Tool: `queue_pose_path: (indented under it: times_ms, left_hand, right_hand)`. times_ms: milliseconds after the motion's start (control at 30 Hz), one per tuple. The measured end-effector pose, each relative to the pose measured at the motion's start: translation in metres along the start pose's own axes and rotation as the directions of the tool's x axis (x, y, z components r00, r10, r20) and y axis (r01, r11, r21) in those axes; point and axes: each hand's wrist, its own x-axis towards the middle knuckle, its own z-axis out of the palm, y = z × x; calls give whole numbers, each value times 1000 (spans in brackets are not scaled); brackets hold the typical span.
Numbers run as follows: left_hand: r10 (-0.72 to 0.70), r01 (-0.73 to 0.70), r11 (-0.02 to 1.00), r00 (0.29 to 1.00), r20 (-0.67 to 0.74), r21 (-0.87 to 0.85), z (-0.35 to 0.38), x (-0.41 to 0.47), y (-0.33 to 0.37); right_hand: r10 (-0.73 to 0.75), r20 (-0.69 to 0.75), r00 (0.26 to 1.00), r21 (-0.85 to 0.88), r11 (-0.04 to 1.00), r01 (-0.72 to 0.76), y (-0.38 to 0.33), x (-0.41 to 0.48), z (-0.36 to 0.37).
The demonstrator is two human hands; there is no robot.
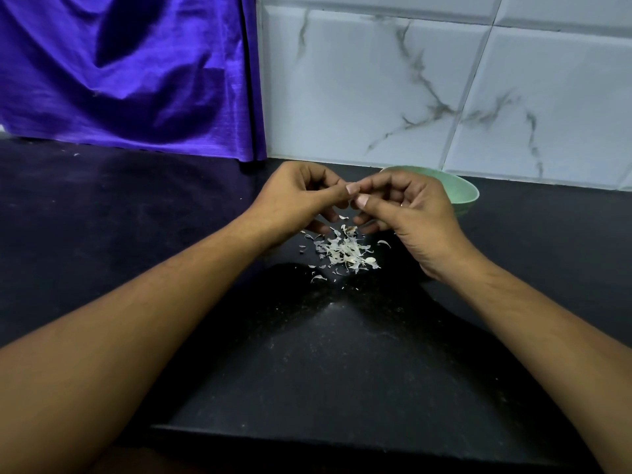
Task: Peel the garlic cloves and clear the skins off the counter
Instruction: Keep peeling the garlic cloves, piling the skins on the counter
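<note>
A: How is this step done well?
B: Over the counter [342, 354], the left hand [301, 196] and right hand [413, 213] meet, fingertips pinching a mostly hidden clove [353, 199]. It is probably best to nick the skin with a nail and strip downward.
A: And the skins [345, 251]?
B: Pale papery curls, heaped just below the hands.
</note>
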Motion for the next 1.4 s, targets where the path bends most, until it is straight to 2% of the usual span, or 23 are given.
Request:
queue_pose_path:
  times_ms: [200, 500, 767, 1167, 1400]
  left_hand:
    - [-37, 38, 999, 999, 33, -29, 0, -1, 1]
    - [28, -32, 988, 999, 25, 154, -1, 0, 0]
    - [121, -111, 939, 993, -10, 326, -2, -1, 0]
    - [130, -94, 906, 990, -61, 412, 1, -4, 7]
    - [93, -63, 929, 994, -65, 364, 3, -4, 6]
  right_hand:
    - [-12, -9, 1000, -62, 998, 12, 2, 2, -2]
    - [-30, -20, 999, -127, 992, 27, 4, 4, -2]
    - [-43, -15, 999, -200, 979, 39, 6, 4, -3]
    - [-36, 28, 999, -191, 981, 40, 6, 1, 0]
    - [54, 32, 998, -49, 997, -52, 5, 0, 3]
